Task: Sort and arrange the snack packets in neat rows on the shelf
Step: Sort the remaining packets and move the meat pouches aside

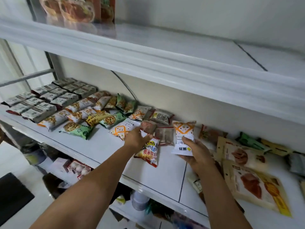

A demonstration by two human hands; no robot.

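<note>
Made out only blur on the lower shelf (140, 200) nearest the camera. Found the kraft pouches (252, 184) at the right partly hidden behind the right wrist, one clipped by the frame edge. Gripped the held packet (184, 134) in the right hand (193, 151), fingers clenched round its lower half and covering some of the print. Held it above the shelf (99, 146) with the long axis upright: orange-cross end up toward the wall, serrated white end down toward the camera. Pinched, with the left hand (137, 138), the near corner of the flat packet (122, 128) lying on the shelf, long axis roughly left to right, orange-patterned end leftward. Covered the top of the red crisp packet (148, 152) with that hand. Farther left, saw rows of grey packets (39, 103) and orange-white packets (79, 106) slanting toward the wall. On the upper shelf (165, 52), could tell little of the top pouches (74, 9), which were blurred and cut off.
</note>
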